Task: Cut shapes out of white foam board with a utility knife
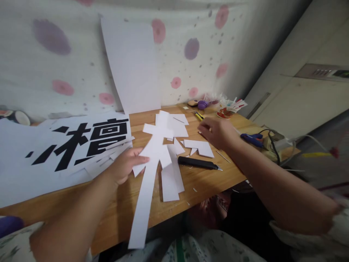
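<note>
My left hand (128,163) grips a white board cut-out (155,145) between thumb and fingers. The cut-out has a long leg, a crossbar and slanted arms, and its lower end reaches past the table's front edge. My right hand (215,131) hovers over the right side of the table with its fingers curled together; what they hold, if anything, is hidden. Left of that hand lie white board scraps (200,147). Below them rests a black utility knife (197,163) with its blade tip out. A yellow cutter (199,115) is just beyond my right fingers.
Left on the wooden table (152,214) lies a large sheet (35,174) printed with a black character. A white board (133,69) leans on the spotted curtain. At the right stand a paper cup (226,109) of sticks and a blue glue gun (253,139) beside cables.
</note>
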Demonstrator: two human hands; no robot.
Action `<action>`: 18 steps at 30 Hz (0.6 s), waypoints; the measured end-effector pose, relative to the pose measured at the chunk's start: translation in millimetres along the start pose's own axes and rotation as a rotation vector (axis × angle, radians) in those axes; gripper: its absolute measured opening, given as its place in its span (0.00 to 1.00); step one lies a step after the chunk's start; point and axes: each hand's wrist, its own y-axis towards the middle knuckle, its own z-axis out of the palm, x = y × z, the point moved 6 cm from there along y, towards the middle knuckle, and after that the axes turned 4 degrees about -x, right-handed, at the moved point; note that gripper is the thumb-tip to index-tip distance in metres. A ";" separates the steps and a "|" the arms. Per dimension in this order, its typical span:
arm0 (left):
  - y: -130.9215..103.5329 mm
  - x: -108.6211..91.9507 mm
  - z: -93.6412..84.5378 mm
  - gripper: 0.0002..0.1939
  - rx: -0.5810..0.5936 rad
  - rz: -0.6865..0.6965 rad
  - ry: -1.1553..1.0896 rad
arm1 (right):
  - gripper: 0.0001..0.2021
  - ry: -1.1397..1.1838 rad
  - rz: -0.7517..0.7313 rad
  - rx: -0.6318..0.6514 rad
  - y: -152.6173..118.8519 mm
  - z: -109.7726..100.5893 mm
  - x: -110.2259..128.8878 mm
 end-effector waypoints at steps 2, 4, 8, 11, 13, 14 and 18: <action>5.7 2.2 -10.7 0.18 -0.134 0.024 -0.071 | 0.06 0.039 -0.083 0.132 -23.0 19.0 2.8; 8.9 6.2 -15.8 0.19 -0.220 0.033 -0.120 | 0.12 0.041 -0.153 0.346 -49.0 39.5 12.6; 11.1 16.4 -15.1 0.19 -0.285 0.013 -0.159 | 0.14 -0.006 -0.109 0.550 -77.1 59.3 28.0; 11.9 21.7 -13.8 0.18 -0.320 0.002 -0.165 | 0.14 -0.015 -0.066 0.525 -75.7 60.6 25.9; 12.7 24.3 -13.8 0.18 -0.339 -0.011 -0.159 | 0.15 -0.005 -0.038 0.468 -73.2 53.3 10.7; 13.1 25.5 -14.3 0.18 -0.349 -0.019 -0.153 | 0.16 0.001 -0.020 0.434 -73.4 46.7 -1.9; 14.4 30.4 -21.7 0.19 -0.430 -0.038 -0.129 | 0.13 -0.015 0.096 0.337 -94.9 10.4 -78.9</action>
